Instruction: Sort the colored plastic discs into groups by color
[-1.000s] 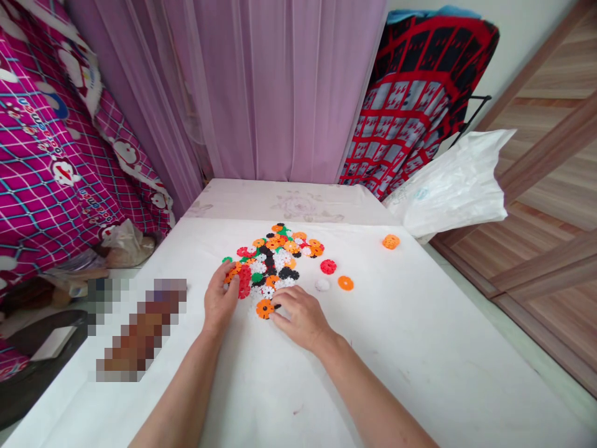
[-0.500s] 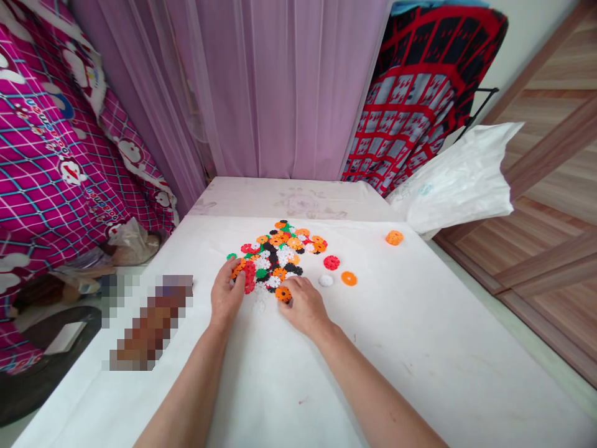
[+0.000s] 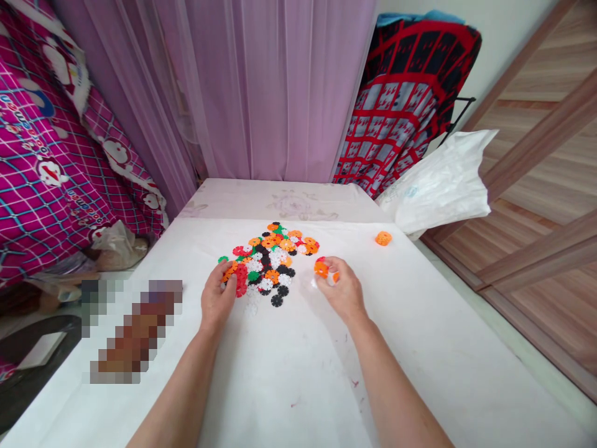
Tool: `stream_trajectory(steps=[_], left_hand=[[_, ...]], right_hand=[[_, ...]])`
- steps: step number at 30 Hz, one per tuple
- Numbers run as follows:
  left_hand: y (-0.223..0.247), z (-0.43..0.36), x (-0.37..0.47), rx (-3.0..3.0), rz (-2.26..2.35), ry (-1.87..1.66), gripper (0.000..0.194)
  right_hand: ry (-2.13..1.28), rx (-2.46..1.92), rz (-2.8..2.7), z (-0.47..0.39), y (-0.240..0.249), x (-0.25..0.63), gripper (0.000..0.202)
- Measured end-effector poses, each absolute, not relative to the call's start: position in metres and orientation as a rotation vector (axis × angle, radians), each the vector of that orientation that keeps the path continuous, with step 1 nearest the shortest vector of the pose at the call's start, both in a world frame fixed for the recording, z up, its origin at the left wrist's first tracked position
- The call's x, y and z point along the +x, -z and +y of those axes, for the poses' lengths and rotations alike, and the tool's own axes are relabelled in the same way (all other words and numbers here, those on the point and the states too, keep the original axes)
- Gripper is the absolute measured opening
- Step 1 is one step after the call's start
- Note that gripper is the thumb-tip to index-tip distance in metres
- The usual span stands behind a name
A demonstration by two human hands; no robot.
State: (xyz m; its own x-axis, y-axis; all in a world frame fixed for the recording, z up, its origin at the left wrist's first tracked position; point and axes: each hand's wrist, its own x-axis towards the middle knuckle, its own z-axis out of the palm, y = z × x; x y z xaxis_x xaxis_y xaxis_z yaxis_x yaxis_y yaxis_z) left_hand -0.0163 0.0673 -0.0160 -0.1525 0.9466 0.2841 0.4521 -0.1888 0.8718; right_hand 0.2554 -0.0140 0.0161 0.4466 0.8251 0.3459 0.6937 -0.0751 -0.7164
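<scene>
A loose pile of notched plastic discs in orange, red, black, white and green lies on the white-covered table. At the pile's left edge, my left hand has its fingers curled round some orange discs, with red discs just beside it. My right hand is right of the pile and pinches an orange disc between thumb and fingers. Beneath and behind this hand, parts of a red, a white and another orange disc show. Two black discs lie at the pile's near edge.
An orange cluster of discs sits at the table's far right. A white plastic bag stands beyond the right edge. At the left, a pixelated patch covers something on the table.
My right hand has moved right, away from the pile, with an orange disc in its fingers, uncovering black discs. My left hand stays at the pile's left edge. The view has shifted slightly.
</scene>
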Motion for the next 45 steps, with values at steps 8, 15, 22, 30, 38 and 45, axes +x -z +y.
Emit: stream_trajectory(steps=[8, 15, 22, 30, 38, 45], left_hand=[[0.016, 0.068, -0.018, 1.605, 1.590, -1.318, 0.034], [0.016, 0.068, -0.020, 1.619, 1.619, -1.273, 0.036], [0.017, 0.067, -0.018, 1.598, 1.588, -1.288, 0.036], [0.016, 0.066, -0.020, 1.902, 1.607, -1.185, 0.044], [0.016, 0.043, 0.003, 2.793, 1.224, -0.462, 0.054], [0.014, 0.050, 0.025, 2.850, 1.170, -0.292, 0.052]], right_hand=[[-0.245, -1.991, -1.174, -0.028, 0.005, 0.331, 0.039], [-0.191, -2.054, -1.319, -0.025, 0.010, 0.318, 0.037], [-0.204, -2.108, -1.346, -0.023, 0.013, 0.318, 0.040], [-0.055, -2.093, -1.395, -0.022, 0.022, 0.321, 0.034], [-0.020, -1.988, -1.333, -0.020, 0.031, 0.322, 0.030], [-0.023, -1.993, -1.312, -0.019, 0.031, 0.321, 0.024]])
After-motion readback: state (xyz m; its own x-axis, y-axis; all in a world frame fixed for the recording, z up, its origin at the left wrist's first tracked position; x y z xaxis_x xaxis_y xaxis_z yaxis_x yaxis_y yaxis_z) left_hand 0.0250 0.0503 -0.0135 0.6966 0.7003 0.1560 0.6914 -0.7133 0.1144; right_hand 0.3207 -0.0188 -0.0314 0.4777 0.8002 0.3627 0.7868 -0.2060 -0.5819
